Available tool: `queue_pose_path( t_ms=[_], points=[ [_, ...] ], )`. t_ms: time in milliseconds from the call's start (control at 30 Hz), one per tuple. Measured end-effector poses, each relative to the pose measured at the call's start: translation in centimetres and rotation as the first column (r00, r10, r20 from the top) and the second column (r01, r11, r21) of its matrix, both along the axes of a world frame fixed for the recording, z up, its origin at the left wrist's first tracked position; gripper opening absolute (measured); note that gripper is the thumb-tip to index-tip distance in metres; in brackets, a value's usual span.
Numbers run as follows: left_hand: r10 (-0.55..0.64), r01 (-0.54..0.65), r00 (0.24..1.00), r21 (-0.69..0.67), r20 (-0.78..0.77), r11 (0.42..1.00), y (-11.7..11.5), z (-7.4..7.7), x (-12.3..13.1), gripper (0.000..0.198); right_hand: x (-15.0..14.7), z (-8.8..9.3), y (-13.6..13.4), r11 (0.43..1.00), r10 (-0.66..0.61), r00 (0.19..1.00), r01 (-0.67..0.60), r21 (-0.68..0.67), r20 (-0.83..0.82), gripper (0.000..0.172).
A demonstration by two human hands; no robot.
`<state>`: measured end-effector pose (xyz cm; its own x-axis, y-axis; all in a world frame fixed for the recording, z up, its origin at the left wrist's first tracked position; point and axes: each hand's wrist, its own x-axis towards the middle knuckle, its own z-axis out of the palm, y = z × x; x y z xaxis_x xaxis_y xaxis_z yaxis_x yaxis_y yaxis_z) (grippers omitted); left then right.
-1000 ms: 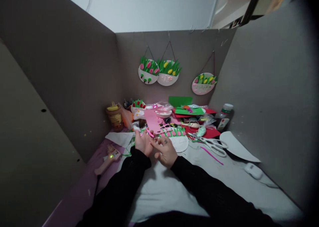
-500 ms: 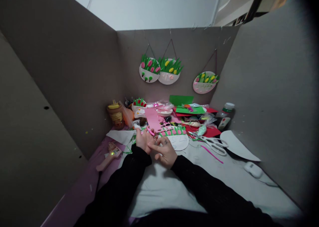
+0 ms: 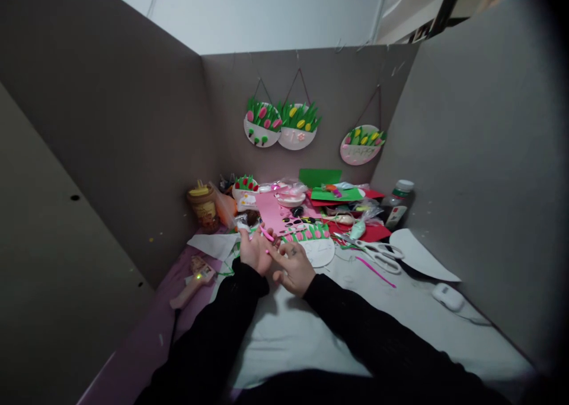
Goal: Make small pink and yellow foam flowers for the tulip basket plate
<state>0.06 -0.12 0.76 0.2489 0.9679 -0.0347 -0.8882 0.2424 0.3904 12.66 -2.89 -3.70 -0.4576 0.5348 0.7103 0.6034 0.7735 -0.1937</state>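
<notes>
My left hand is turned palm up in front of me. A bright pink strip, which looks like modelling clay, is held at its fingers. On the palm lies a tiny pink ball. My right hand reaches in from the right with its index finger stretched out, its tip at the ball; nothing is gripped in it. Just behind the hands, a white paper plate with faint lettering carries a row of pink tulips and green leaves.
Scissors, a thin pink strip and a white earbud case lie to the right. A pink glue gun with a lit spot rests at left. Behind are pink paper, a bottle and hanging tulip plates.
The view has shifted slightly. My right index finger has moved a little on the left palm, and the tiny pink ball now shows beside its tip. The pink strip stays at my left fingers.
</notes>
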Motion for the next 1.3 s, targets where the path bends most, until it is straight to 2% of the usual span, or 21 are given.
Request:
queue_pose_path(
  t_ms=[100, 267, 433, 567, 700, 900, 1033, 1200, 1300],
  points=[
    [-0.004, 0.004, 1.000, 0.013, -0.003, 1.000, 0.05, -0.05, 0.07, 0.059, -0.07, -0.06, -0.16, 0.997, 0.057, 0.998, -0.058, 0.051, 0.029, 0.072],
    [-0.003, 0.003, 1.000, -0.025, -0.021, 1.000, 0.13, -0.01, -0.01, 0.058, -0.30, 0.05, -0.18, 0.998, -0.046, 0.998, 0.045, 0.032, 0.047, 0.072],
    [0.039, -0.039, 0.999, -0.023, -0.015, 0.999, 0.46, 0.03, -0.20, 0.060, -0.28, -0.17, -0.23, 0.997, 0.046, 0.995, -0.052, 0.060, 0.094, 0.069],
    [0.004, -0.005, 1.000, -0.040, -0.027, 0.999, 0.65, -0.25, -0.08, 0.059, -0.33, -0.06, -0.28, 0.996, -0.022, 0.996, 0.015, 0.083, 0.081, 0.067],
    [0.036, -0.037, 0.999, -0.036, -0.031, 0.999, 0.73, -0.50, -0.19, 0.057, -0.21, 0.03, -0.43, 0.988, 0.038, 0.995, -0.051, 0.148, 0.089, 0.064],
    [-0.005, 0.005, 1.000, -0.009, -0.019, 1.000, 0.74, -0.59, -0.34, 0.057, -0.02, 0.14, -0.29, 0.991, 0.029, 0.999, -0.027, 0.128, -0.018, 0.063],
    [0.020, -0.022, 0.999, -0.034, -0.047, 0.999, 0.72, -0.61, -0.33, 0.057, 0.17, 0.10, -0.11, 0.985, 0.091, 0.996, -0.090, 0.148, -0.003, 0.057],
    [-0.017, 0.016, 0.999, -0.040, -0.041, 0.999, 0.65, -0.52, -0.19, 0.057, 0.34, 0.30, -0.03, 0.996, 0.026, 0.997, -0.019, 0.085, -0.079, 0.053],
    [-0.008, 0.008, 1.000, -0.049, -0.013, 0.999, 0.60, -0.51, -0.20, 0.058, 0.35, 0.46, -0.14, 0.993, 0.085, 0.991, -0.076, 0.095, -0.099, 0.052]
  ],
)
